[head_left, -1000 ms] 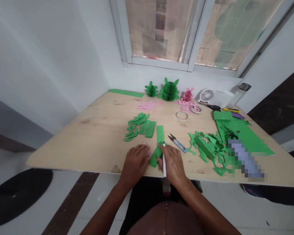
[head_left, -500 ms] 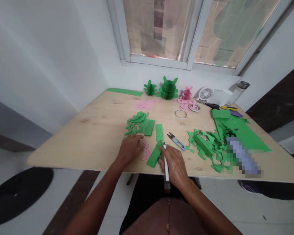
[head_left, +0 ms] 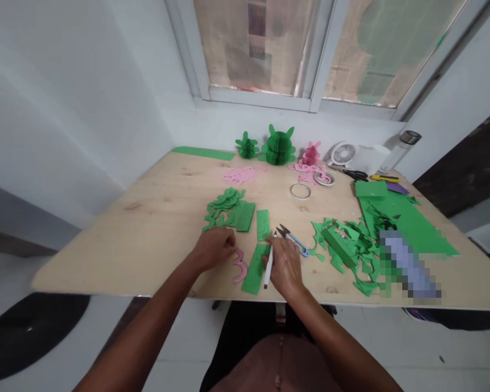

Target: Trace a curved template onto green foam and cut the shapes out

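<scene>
My left hand (head_left: 214, 247) has its fingers curled in a pinch at the upper end of a pink wavy paper cutout (head_left: 240, 269), which lies on the table. My right hand (head_left: 286, 265) grips a white marker pen (head_left: 268, 268), its dark tip pointing away from me. Beside that hand lies a green paper strip (head_left: 253, 272). Just beyond it is another green strip (head_left: 263, 224) with curved outlines drawn on it. Blue-handled thread snips (head_left: 296, 241) rest right of the pen, partly behind my right hand. A pile of green cutouts (head_left: 224, 207) sits beyond my left hand.
Green scraps (head_left: 347, 245) and a large green sheet (head_left: 408, 223) lie to the right. Pink cutouts (head_left: 240, 175), a tape ring (head_left: 300, 191) and folded paper figures (head_left: 280, 147) stand or lie farther back. A small fan (head_left: 343, 154) and bottle (head_left: 400, 151) are near the wall.
My left fingers, stretched out before, have curled in at the pink cutout. My right hand has shifted slightly up the strip with the pen, whose back end now points more to the left.
</scene>
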Tool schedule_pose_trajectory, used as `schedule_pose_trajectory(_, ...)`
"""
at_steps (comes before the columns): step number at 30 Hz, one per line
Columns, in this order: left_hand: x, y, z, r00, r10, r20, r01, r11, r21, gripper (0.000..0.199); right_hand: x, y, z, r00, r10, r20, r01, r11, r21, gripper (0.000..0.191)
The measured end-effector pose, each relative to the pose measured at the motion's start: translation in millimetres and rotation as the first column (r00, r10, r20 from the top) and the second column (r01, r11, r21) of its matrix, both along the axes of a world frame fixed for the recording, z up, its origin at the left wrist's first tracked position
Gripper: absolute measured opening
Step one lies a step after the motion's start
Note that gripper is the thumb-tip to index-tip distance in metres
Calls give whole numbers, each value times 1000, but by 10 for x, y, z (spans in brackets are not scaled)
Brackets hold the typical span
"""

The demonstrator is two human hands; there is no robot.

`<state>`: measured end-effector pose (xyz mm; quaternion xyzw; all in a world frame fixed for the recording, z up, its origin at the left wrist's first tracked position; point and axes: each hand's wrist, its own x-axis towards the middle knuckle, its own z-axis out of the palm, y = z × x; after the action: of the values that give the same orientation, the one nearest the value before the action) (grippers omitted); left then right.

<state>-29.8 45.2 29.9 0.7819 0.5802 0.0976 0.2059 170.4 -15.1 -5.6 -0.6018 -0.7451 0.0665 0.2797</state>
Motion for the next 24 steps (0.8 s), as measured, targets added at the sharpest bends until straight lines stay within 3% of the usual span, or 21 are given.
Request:
schedule_pose_trajectory(5,-65,-79,21,983,61,173,-45,995,-91,8,48,81,-42,950,-29,-310,13,998,-54,28)
schedule_pose_trajectory(8,-95,-134,51,813,215,541,-96,966,-239,16,125,100,16,834,-46,-550,-14,994,-104,25)
schedule_pose_trajectory(11,-99,-142,85,637,308,706,-116,944,-308,22,223,115,127,663,-6,-748,-116,987,-111,23)
schedule_pose_trajectory(14,-77,-100,150,626,266,733,-109,960,-256,19,308,136,274,558,20,-830,-192,976,-106,22)
schedule_pose_trajectory(17,-3,-56,265,748,131,651,-15,983,-181,13,346,149,419,594,58,-802,-232,967,-102,19)
schedule_pose_trajectory(19,84,-44,340,787,55,615,57,985,-161,9,342,157,485,656,103,-748,-252,964,-89,19)
schedule_pose_trajectory(21,185,-41,379,774,6,633,135,975,-174,8,323,172,510,714,145,-685,-259,964,-65,20)
schedule_pose_trajectory(24,314,-45,346,657,72,751,199,944,-264,7,292,206,477,763,172,-623,-252,967,-42,20)
